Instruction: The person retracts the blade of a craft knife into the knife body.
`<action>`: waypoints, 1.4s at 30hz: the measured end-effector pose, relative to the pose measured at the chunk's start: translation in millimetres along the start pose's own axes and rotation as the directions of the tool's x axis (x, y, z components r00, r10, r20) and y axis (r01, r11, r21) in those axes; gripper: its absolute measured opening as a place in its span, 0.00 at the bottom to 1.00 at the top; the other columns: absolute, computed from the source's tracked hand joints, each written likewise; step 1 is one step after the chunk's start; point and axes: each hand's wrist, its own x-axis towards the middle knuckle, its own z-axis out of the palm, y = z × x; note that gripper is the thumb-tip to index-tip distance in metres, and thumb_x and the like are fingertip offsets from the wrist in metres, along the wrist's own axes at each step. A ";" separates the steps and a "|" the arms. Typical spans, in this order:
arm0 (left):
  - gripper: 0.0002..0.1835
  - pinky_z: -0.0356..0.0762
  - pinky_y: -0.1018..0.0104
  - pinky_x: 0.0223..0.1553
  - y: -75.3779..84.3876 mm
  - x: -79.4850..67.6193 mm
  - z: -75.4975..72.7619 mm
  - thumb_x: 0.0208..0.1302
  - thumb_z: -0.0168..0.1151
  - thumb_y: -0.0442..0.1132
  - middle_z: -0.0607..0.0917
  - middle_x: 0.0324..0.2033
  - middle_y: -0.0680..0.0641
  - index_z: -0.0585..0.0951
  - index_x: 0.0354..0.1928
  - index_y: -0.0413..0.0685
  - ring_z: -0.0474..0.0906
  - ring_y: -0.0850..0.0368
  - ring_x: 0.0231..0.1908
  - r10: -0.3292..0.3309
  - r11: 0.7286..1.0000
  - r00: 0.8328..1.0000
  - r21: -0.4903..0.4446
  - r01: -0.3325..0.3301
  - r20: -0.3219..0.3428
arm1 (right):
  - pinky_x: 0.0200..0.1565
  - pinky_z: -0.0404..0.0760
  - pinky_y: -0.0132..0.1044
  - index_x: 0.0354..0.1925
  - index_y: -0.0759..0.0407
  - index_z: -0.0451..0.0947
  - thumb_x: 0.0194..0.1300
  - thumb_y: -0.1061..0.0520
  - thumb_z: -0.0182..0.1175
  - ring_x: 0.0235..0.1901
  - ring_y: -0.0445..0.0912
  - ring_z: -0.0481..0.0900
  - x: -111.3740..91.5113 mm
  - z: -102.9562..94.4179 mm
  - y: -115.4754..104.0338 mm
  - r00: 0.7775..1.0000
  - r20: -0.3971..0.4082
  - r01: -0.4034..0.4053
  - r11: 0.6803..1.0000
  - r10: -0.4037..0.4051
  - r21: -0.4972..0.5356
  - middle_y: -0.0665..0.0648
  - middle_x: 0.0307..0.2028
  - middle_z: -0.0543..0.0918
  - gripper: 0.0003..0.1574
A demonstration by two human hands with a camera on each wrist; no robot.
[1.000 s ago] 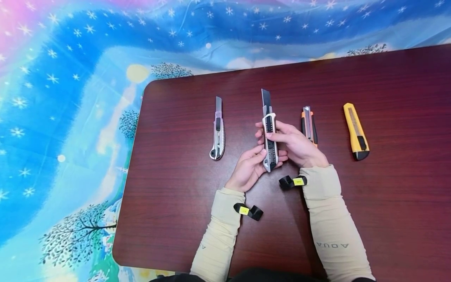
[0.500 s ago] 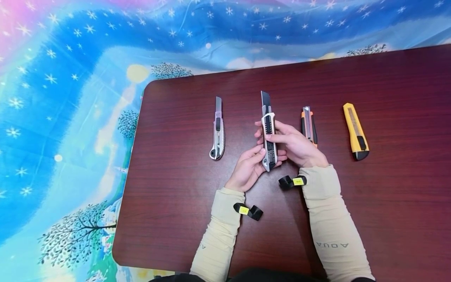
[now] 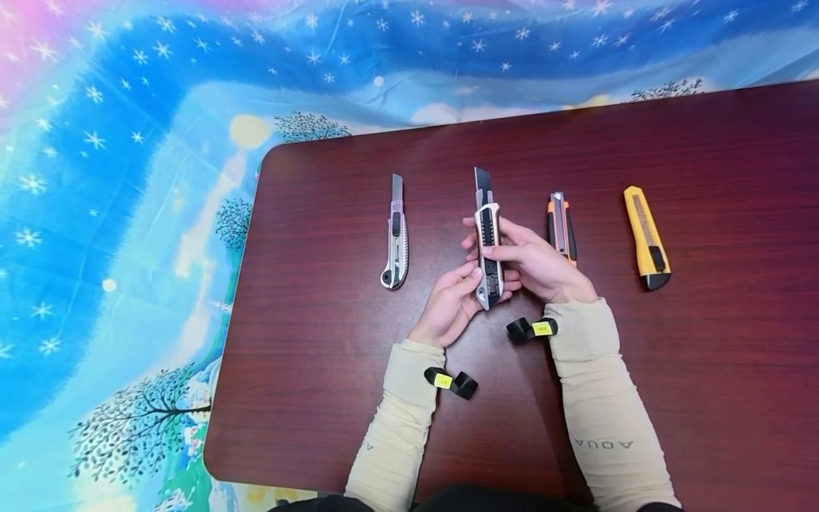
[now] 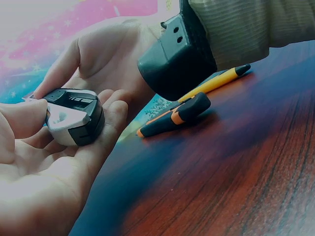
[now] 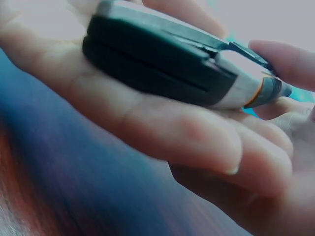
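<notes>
A large silver-and-black utility knife (image 3: pixel 488 231) is held above the table between both hands, its dark blade (image 3: pixel 483 183) sticking out away from the person. My left hand (image 3: pixel 451 302) grips the rear end of the handle, thumb along its left side and fingers beneath. My right hand (image 3: pixel 540 259) holds the handle from the right, thumb lying on the black slider track and fingers curled behind. In the left wrist view the knife's butt end (image 4: pixel 81 115) shows between both hands. In the right wrist view its black side (image 5: pixel 157 69) rests on the left fingers.
On the dark red wooden table (image 3: pixel 307 341) lie a silver-and-purple utility knife (image 3: pixel 397 235) with its blade out, an orange-and-black utility knife (image 3: pixel 561 227) partly behind the right hand, and a yellow utility knife (image 3: pixel 646 238). A snowflake-patterned cloth (image 3: pixel 384 57) hangs behind.
The blade of the held utility knife has drawn back slightly into the handle, and my right thumb has slid a little toward the person. The other utility knives have stayed in place.
</notes>
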 end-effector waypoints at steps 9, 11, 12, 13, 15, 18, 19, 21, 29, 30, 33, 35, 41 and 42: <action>0.23 0.77 0.54 0.60 0.9 0.3 0.2 0.76 0.37 0.36 0.65 0.60 0.17 0.62 0.67 0.28 0.79 0.44 0.55 0.000 1.000 1.000 -0.008 0.000 -0.016 | 0.50 0.80 0.35 0.71 0.60 0.57 0.69 0.66 0.51 0.48 0.46 0.81 0.1 -0.3 0.4 1.000 0.013 -0.011 1.000 0.011 0.009 0.53 0.50 0.80 0.34; 0.23 0.77 0.55 0.60 1.0 0.2 0.2 0.76 0.37 0.36 0.65 0.60 0.17 0.62 0.67 0.28 0.80 0.47 0.53 0.005 1.000 1.000 -0.009 -0.005 -0.015 | 0.51 0.79 0.35 0.72 0.59 0.56 0.69 0.66 0.51 0.48 0.46 0.81 0.1 0.0 0.3 1.000 0.015 -0.017 1.000 0.016 0.014 0.53 0.50 0.79 0.36; 0.23 0.77 0.56 0.60 1.1 0.2 0.2 0.77 0.37 0.35 0.65 0.60 0.16 0.62 0.67 0.27 0.80 0.49 0.52 0.010 1.000 1.000 -0.008 -0.010 -0.012 | 0.51 0.79 0.35 0.72 0.58 0.55 0.69 0.66 0.51 0.48 0.46 0.81 0.2 0.5 0.1 1.000 0.013 -0.022 1.000 0.022 0.016 0.53 0.51 0.78 0.36; 0.24 0.78 0.57 0.59 1.3 0.3 0.0 0.77 0.36 0.35 0.64 0.60 0.16 0.61 0.67 0.26 0.80 0.50 0.51 0.014 1.000 1.000 -0.008 -0.014 -0.010 | 0.51 0.79 0.35 0.73 0.57 0.54 0.69 0.66 0.52 0.48 0.46 0.81 0.4 1.1 -0.1 1.000 0.012 -0.029 0.999 0.028 0.017 0.53 0.52 0.78 0.37; 0.24 0.78 0.59 0.59 1.4 0.4 -0.6 0.77 0.36 0.35 0.63 0.60 0.15 0.60 0.67 0.25 0.81 0.51 0.50 0.023 1.000 1.000 -0.008 -0.023 -0.006 | 0.51 0.80 0.35 0.73 0.55 0.53 0.69 0.66 0.52 0.48 0.46 0.80 0.7 1.9 -0.1 0.999 0.011 -0.040 0.999 0.040 0.018 0.55 0.53 0.77 0.38; 0.24 0.79 0.60 0.58 1.6 0.5 -1.0 0.76 0.36 0.34 0.62 0.60 0.14 0.59 0.67 0.24 0.81 0.52 0.49 0.029 1.000 1.000 -0.009 -0.029 -0.007 | 0.50 0.80 0.35 0.74 0.54 0.51 0.69 0.66 0.52 0.47 0.45 0.80 1.1 2.2 0.3 0.999 0.009 -0.051 0.999 0.051 0.017 0.55 0.54 0.76 0.40; 0.24 0.79 0.60 0.58 1.6 0.5 -1.2 0.76 0.35 0.34 0.62 0.60 0.14 0.59 0.67 0.24 0.81 0.52 0.49 0.029 1.000 1.000 -0.011 -0.029 -0.006 | 0.50 0.80 0.35 0.74 0.54 0.51 0.69 0.66 0.52 0.47 0.45 0.80 1.1 2.0 0.5 0.999 0.010 -0.053 0.998 0.052 0.016 0.55 0.54 0.76 0.40; 0.24 0.79 0.60 0.58 1.4 0.4 -1.3 0.76 0.35 0.34 0.62 0.60 0.14 0.59 0.67 0.24 0.81 0.52 0.49 0.031 0.999 1.000 -0.011 -0.031 -0.005 | 0.50 0.80 0.35 0.74 0.54 0.51 0.69 0.66 0.52 0.47 0.45 0.80 1.0 1.7 0.7 0.998 0.011 -0.054 0.998 0.054 0.013 0.54 0.53 0.77 0.40; 0.24 0.79 0.61 0.58 2.2 0.5 -1.1 0.77 0.34 0.33 0.62 0.61 0.15 0.58 0.68 0.24 0.82 0.52 0.49 0.028 0.999 1.000 -0.027 -0.028 -0.011 | 0.54 0.76 0.33 0.74 0.50 0.52 0.69 0.67 0.51 0.48 0.45 0.80 2.1 -0.2 2.5 0.999 0.025 -0.031 0.999 0.032 -0.026 0.54 0.55 0.74 0.40; 0.24 0.79 0.61 0.58 2.3 0.6 -1.0 0.77 0.34 0.33 0.61 0.61 0.15 0.58 0.69 0.26 0.82 0.52 0.49 0.029 0.999 1.000 -0.033 -0.030 -0.010 | 0.54 0.75 0.33 0.74 0.49 0.52 0.69 0.67 0.50 0.48 0.44 0.79 2.1 -0.5 3.1 0.999 0.026 -0.030 0.999 0.031 -0.033 0.54 0.55 0.74 0.40; 0.24 0.80 0.62 0.57 2.8 0.6 -0.8 0.77 0.33 0.33 0.60 0.62 0.16 0.57 0.70 0.29 0.82 0.52 0.48 0.035 0.998 0.999 -0.050 -0.036 -0.016 | 0.53 0.74 0.33 0.75 0.47 0.51 0.69 0.68 0.50 0.48 0.45 0.78 2.7 -0.8 4.0 0.999 0.033 -0.036 0.999 0.037 -0.038 0.56 0.57 0.72 0.42; 0.24 0.80 0.62 0.57 3.0 0.5 -0.7 0.77 0.33 0.33 0.59 0.63 0.16 0.56 0.71 0.30 0.82 0.52 0.48 0.038 0.998 0.999 -0.058 -0.039 -0.018 | 0.53 0.74 0.33 0.75 0.46 0.50 0.68 0.68 0.50 0.48 0.45 0.78 2.7 -0.6 4.2 0.998 0.038 -0.041 0.998 0.043 -0.038 0.58 0.58 0.71 0.43; 0.24 0.80 0.62 0.56 3.1 0.8 -1.0 0.77 0.34 0.33 0.60 0.63 0.17 0.56 0.70 0.29 0.82 0.51 0.48 0.035 0.998 0.999 -0.054 -0.036 -0.023 | 0.55 0.72 0.34 0.75 0.44 0.48 0.69 0.67 0.51 0.48 0.45 0.78 1.6 1.7 2.3 0.997 0.025 -0.065 0.996 0.067 -0.067 0.59 0.59 0.70 0.44; 0.24 0.80 0.62 0.56 3.3 1.0 -1.2 0.77 0.34 0.33 0.60 0.64 0.17 0.56 0.70 0.29 0.82 0.51 0.48 0.035 0.998 0.999 -0.051 -0.037 -0.024 | 0.55 0.71 0.34 0.75 0.43 0.48 0.69 0.66 0.51 0.49 0.45 0.78 1.5 2.1 1.9 0.997 0.020 -0.070 0.995 0.072 -0.078 0.58 0.59 0.70 0.44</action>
